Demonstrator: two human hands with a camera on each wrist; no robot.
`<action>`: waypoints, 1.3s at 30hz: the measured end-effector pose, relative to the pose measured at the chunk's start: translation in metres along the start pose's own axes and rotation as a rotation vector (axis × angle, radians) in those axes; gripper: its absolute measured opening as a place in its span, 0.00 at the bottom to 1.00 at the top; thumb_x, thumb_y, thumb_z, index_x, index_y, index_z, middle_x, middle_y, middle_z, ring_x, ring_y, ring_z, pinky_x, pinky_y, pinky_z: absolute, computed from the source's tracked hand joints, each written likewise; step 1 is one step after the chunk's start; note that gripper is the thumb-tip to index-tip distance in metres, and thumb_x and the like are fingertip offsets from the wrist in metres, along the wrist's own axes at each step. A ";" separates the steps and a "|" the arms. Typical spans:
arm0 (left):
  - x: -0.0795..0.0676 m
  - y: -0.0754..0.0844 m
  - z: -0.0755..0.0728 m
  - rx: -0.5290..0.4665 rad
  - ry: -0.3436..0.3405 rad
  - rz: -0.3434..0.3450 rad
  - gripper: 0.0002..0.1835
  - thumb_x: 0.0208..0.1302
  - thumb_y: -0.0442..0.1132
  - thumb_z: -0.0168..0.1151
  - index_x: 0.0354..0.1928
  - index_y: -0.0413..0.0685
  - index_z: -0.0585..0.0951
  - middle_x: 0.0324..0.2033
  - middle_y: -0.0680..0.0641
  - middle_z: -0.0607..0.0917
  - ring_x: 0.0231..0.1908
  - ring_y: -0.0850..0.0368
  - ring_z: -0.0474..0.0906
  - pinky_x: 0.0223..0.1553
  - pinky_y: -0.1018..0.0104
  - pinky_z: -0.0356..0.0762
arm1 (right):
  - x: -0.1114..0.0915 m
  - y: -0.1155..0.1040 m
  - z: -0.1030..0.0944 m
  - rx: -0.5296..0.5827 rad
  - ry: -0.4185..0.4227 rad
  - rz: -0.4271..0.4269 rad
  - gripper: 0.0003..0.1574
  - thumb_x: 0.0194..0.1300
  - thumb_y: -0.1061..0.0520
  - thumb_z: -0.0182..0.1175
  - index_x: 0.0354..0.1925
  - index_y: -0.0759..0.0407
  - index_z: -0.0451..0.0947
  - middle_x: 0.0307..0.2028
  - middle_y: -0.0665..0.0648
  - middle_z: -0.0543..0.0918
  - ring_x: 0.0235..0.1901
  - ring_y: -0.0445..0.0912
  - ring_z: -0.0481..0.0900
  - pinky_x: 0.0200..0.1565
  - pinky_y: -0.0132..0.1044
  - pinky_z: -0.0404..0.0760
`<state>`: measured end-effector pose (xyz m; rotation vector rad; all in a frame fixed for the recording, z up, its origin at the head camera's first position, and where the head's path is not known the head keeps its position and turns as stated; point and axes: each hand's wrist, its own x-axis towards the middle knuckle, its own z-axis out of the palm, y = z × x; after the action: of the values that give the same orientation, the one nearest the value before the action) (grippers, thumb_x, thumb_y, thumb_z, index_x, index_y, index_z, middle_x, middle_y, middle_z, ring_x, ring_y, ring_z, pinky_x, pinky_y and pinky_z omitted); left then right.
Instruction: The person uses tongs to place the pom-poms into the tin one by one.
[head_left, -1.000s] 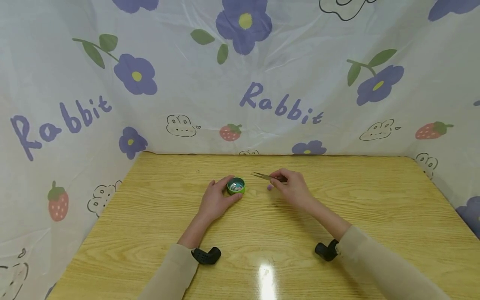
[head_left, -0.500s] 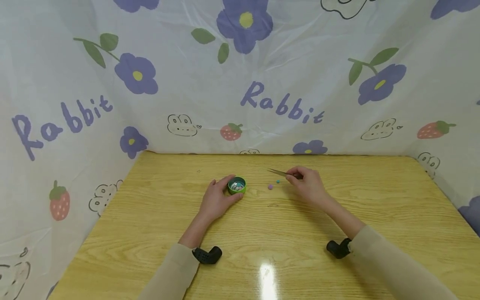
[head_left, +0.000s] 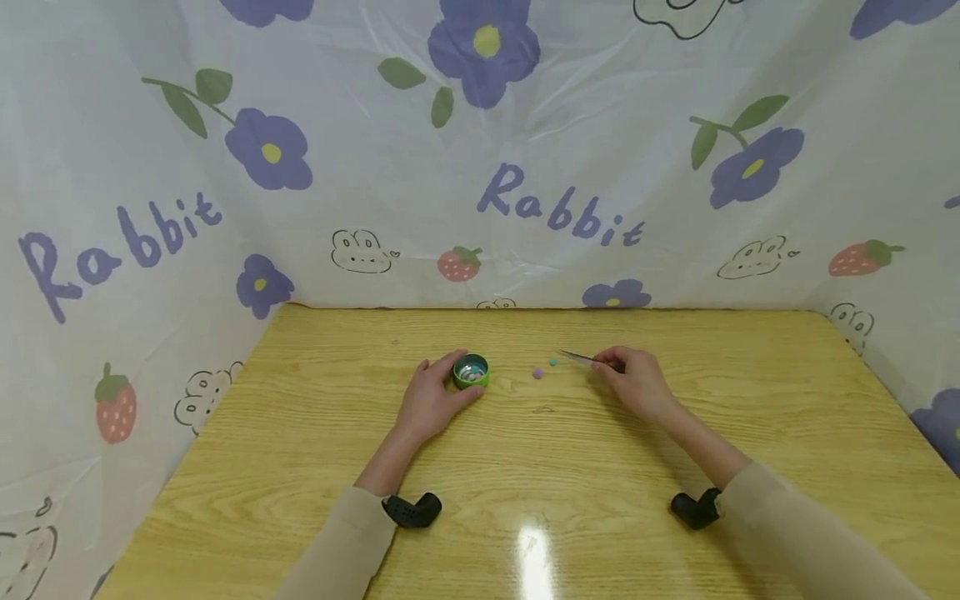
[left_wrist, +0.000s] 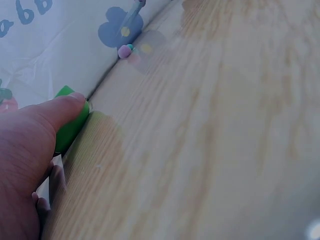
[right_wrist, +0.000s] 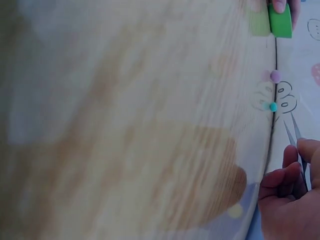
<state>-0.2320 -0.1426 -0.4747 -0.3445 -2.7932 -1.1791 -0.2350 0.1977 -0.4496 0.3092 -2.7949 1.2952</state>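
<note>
My left hand (head_left: 429, 402) grips a small round green tin (head_left: 471, 384) standing on the table, thumb on the near side and fingers around the far side. Some small pale and bluish pieces show inside the tin. In my right hand (head_left: 636, 383) I pinch a pair of tweezers (head_left: 583, 359), their tips pointing left and slightly apart in the right wrist view. Between tin and tweezers lie a purple ball (head_left: 537, 373) and a smaller teal ball (head_left: 553, 362). The tweezer tips are just right of the teal ball, with nothing between them.
The wood-grain table (head_left: 480, 467) ends at a patterned curtain (head_left: 405, 200) along its back. A black wrist device (head_left: 414, 510) sits at the left sleeve and another black wrist device (head_left: 696, 508) at the right sleeve.
My right hand has moved to the right with the tweezers, first uncovering the teal ball, then lowering the tips beside it. My left hand and the tin have stayed in place.
</note>
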 end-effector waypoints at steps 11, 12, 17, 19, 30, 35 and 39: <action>0.000 -0.002 0.002 -0.004 0.001 -0.004 0.37 0.63 0.51 0.74 0.72 0.48 0.75 0.64 0.41 0.80 0.70 0.32 0.64 0.75 0.39 0.52 | -0.003 0.003 0.001 0.003 -0.035 -0.009 0.14 0.76 0.59 0.60 0.50 0.70 0.84 0.42 0.61 0.87 0.39 0.50 0.81 0.36 0.39 0.79; 0.000 -0.002 0.002 0.000 0.002 -0.004 0.37 0.63 0.51 0.74 0.72 0.49 0.75 0.64 0.41 0.80 0.70 0.32 0.64 0.75 0.39 0.52 | -0.003 0.003 0.001 0.003 -0.039 -0.009 0.14 0.77 0.59 0.59 0.51 0.70 0.83 0.42 0.61 0.87 0.40 0.51 0.81 0.38 0.40 0.80; 0.000 -0.003 0.002 0.010 0.008 0.002 0.37 0.63 0.51 0.74 0.72 0.49 0.75 0.63 0.41 0.81 0.69 0.35 0.68 0.76 0.41 0.51 | -0.004 0.004 0.002 0.001 -0.039 -0.010 0.14 0.76 0.60 0.59 0.50 0.70 0.84 0.40 0.61 0.87 0.39 0.51 0.81 0.38 0.41 0.80; 0.000 -0.003 0.002 0.008 0.008 0.003 0.37 0.63 0.51 0.75 0.72 0.49 0.75 0.63 0.41 0.81 0.68 0.36 0.69 0.76 0.42 0.51 | -0.004 0.004 0.003 -0.004 -0.037 -0.007 0.13 0.76 0.60 0.60 0.49 0.70 0.84 0.40 0.61 0.87 0.39 0.51 0.81 0.38 0.40 0.80; 0.000 -0.003 0.002 0.014 0.009 0.013 0.37 0.64 0.51 0.74 0.72 0.47 0.75 0.63 0.41 0.81 0.66 0.39 0.73 0.77 0.43 0.49 | -0.003 0.004 0.008 -0.022 -0.026 -0.008 0.12 0.75 0.61 0.60 0.49 0.70 0.84 0.41 0.62 0.87 0.41 0.53 0.82 0.40 0.42 0.80; 0.000 -0.003 0.001 0.015 0.010 0.017 0.37 0.63 0.50 0.74 0.72 0.47 0.74 0.63 0.41 0.80 0.66 0.38 0.72 0.76 0.43 0.49 | -0.003 0.003 0.008 -0.021 -0.022 -0.003 0.12 0.75 0.61 0.60 0.49 0.70 0.84 0.41 0.62 0.87 0.40 0.52 0.81 0.39 0.41 0.80; 0.000 -0.002 0.001 0.012 0.011 0.009 0.37 0.63 0.51 0.74 0.72 0.48 0.74 0.64 0.41 0.80 0.68 0.35 0.70 0.76 0.41 0.51 | -0.003 0.001 0.009 -0.017 -0.027 0.004 0.12 0.75 0.61 0.60 0.49 0.70 0.84 0.39 0.61 0.87 0.35 0.49 0.79 0.35 0.38 0.78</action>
<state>-0.2327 -0.1434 -0.4772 -0.3481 -2.7850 -1.1582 -0.2318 0.1924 -0.4568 0.3235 -2.8286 1.2772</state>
